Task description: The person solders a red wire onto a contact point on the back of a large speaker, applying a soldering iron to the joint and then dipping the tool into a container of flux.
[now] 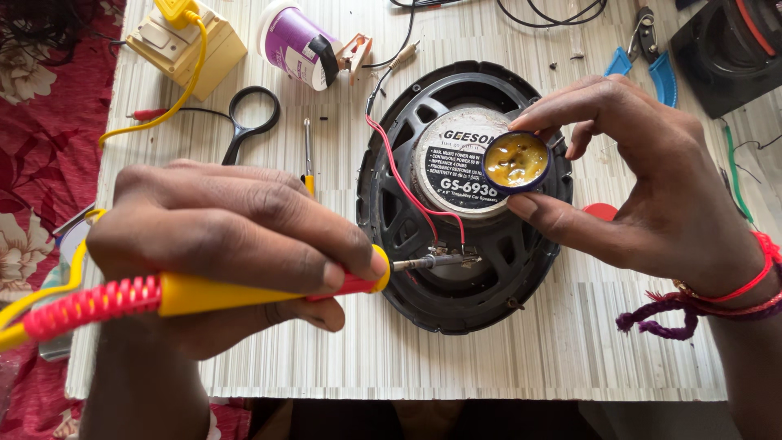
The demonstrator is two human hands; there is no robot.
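Note:
My left hand (228, 244) grips a yellow-and-red soldering iron (195, 293); its metal tip touches the terminal (452, 257) of a black oval speaker (391, 212) lying face down on the table. A red wire (403, 183) runs across the speaker to that terminal. My right hand (652, 187) holds a small round blue tin of yellowish paste (516, 160) between thumb and fingers, just above the speaker's magnet label (456, 163).
On the striped white table (521, 350) lie a black magnifying glass (248, 122), a thin screwdriver (308, 155), a yellow box with a cable (191, 45), a purple-white tub (297, 45), blue-handled pliers (648, 57) and another black speaker (729, 49). A red floral cloth (41, 138) lies left.

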